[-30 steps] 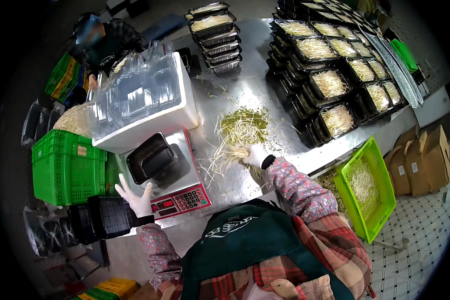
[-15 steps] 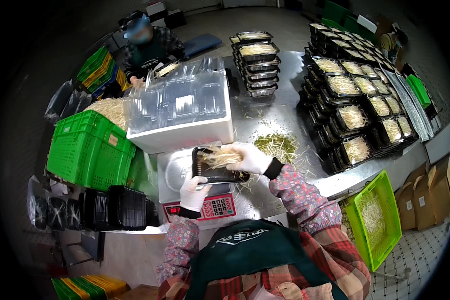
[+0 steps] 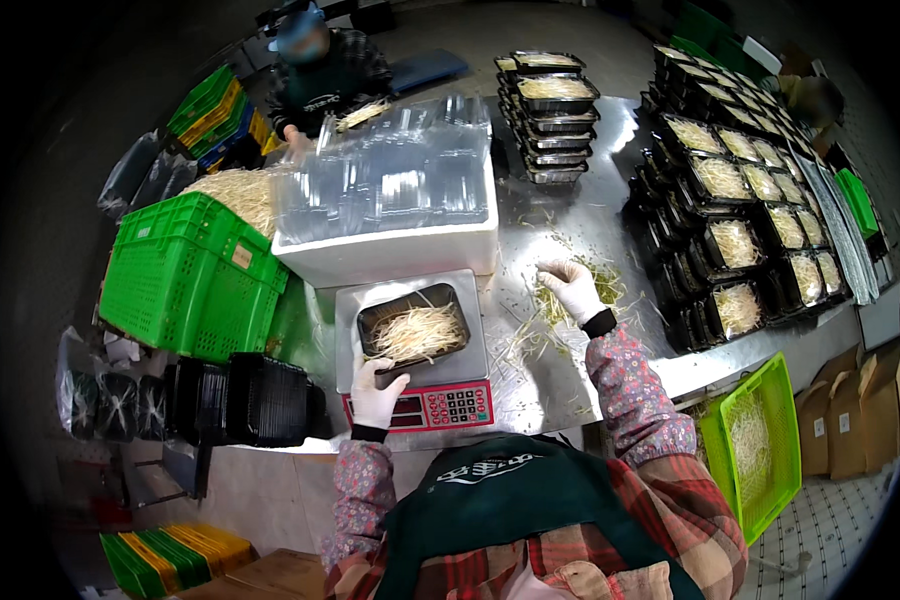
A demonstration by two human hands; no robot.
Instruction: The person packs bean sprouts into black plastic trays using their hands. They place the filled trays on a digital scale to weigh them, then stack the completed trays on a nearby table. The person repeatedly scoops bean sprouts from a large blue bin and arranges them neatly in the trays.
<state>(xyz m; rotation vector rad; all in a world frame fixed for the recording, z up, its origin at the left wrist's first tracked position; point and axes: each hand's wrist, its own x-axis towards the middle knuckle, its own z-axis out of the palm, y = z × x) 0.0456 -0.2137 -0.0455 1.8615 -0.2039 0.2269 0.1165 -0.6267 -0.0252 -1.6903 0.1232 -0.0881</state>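
Note:
A black plastic tray (image 3: 442, 300) partly filled with pale bean sprouts (image 3: 417, 333) rests on the metal plate of a red-fronted scale (image 3: 450, 406). My left hand (image 3: 375, 395), in a white glove, is at the tray's lower left corner, thumb and fingers apart. To the right, my gloved right hand (image 3: 576, 293) hovers over a loose heap of greenish sprout scraps (image 3: 604, 283). Its fingers are drawn together; whether anything is between them cannot be seen.
A white foam box (image 3: 390, 255) of clear lids stands behind the scale. Left are a green crate (image 3: 195, 280) and stacked empty black trays (image 3: 265, 400). Filled trays (image 3: 735, 245) crowd the right; another stack (image 3: 555, 125) stands at the back. A co-worker (image 3: 325, 75) is opposite.
The sprouts my right hand held are now in the tray, which sits flat on the scale. My right hand has moved right to the scraps; my left hand has loosened from the tray rim.

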